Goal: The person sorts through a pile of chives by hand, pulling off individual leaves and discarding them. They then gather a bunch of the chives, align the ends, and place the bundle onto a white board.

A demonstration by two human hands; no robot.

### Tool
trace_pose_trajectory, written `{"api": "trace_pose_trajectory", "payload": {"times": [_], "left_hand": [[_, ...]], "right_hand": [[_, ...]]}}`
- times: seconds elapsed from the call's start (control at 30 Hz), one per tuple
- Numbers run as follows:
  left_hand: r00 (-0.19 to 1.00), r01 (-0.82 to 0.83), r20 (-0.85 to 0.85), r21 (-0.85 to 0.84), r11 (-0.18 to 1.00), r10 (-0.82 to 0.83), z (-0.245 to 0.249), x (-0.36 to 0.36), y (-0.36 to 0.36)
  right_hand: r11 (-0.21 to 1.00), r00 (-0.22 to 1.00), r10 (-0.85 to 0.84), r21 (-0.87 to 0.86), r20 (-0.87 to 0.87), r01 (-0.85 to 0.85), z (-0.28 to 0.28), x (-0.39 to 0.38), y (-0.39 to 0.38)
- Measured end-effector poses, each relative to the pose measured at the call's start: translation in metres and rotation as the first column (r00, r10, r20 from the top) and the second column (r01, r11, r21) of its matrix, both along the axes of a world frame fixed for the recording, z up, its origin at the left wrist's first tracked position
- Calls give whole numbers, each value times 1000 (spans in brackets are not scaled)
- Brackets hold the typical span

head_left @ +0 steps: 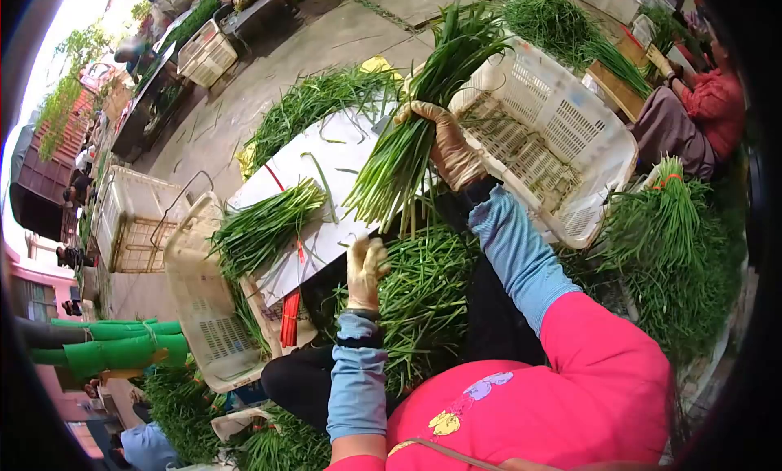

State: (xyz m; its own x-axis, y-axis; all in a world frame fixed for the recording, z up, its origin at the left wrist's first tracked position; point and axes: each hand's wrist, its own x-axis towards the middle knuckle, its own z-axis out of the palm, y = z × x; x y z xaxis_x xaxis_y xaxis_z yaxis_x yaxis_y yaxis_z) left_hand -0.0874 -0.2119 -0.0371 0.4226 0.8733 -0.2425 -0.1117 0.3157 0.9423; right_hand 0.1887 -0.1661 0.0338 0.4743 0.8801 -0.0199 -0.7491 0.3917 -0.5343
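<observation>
In my raised right hand (446,145), gloved, is a thick bunch of garlic chives (399,161), its leaves pointing up and away and its pale stalk ends hanging down. My gloved left hand (366,269) is below those stalk ends, apart from them, with its fingers curled in; whatever they may hold is hidden. A smaller bundle of chives (273,218) lies on the white board (326,157) in front of me. Loose chives (423,300) are heaped in my lap. Red ties (289,318) hang at the board's near edge.
A white plastic crate (570,129) stands to the right and another crate (208,308) to the left. More chives (318,104) lie beyond the board. A tied bundle (672,194) rests on a pile at right, near a seated person (692,112). Green rolls (122,345) are at far left.
</observation>
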Motion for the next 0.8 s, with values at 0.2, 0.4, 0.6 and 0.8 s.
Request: {"api": "trace_pose_trajectory", "payload": {"times": [0.2, 0.4, 0.6, 0.8], "left_hand": [[976, -72, 192, -153, 986, 101, 5, 33, 26], [981, -159, 39, -389, 907, 189, -38, -32, 22], [974, 187, -161, 198, 962, -157, 1, -47, 41], [805, 592, -223, 370, 716, -550, 56, -8, 76]], "right_hand": [[993, 992, 112, 39, 57, -115, 5, -29, -1], [951, 997, 83, 298, 10, -82, 3, 7, -11], [972, 969, 168, 133, 180, -193, 1, -1, -25], [918, 899, 388, 4, 203, -397, 6, -42, -21]]}}
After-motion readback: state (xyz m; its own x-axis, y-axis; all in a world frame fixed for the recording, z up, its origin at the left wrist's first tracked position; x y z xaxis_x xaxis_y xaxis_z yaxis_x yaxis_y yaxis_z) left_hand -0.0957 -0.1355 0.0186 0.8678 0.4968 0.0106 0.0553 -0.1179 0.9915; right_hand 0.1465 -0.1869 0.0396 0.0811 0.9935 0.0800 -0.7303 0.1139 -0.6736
